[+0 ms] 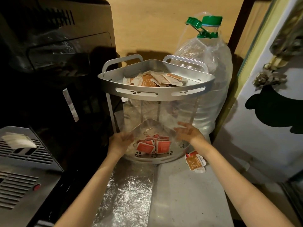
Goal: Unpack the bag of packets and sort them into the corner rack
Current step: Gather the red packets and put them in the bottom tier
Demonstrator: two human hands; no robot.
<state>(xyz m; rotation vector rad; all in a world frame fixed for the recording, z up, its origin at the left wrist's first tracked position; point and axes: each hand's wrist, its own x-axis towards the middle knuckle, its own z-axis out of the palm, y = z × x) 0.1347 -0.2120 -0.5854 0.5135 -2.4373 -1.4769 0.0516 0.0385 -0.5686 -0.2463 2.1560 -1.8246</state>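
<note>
Holding crinkly clear bag [147, 115] over red square packets [154, 145], curved metal rack [157, 94]

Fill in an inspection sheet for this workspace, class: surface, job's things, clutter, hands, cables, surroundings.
Surface: grey counter, foil sheet on its left part.
Job's things: rack; brown packets on top shelf; red packets on bottom shelf; clear bag held over them; loose packets on counter beside rack.
Clutter: nothing seen.
Hands: left hand and right hand hold the bag's sides.
Cables: nothing seen.
Surroundings: water jug behind rack; black appliance left; fridge right.
</note>
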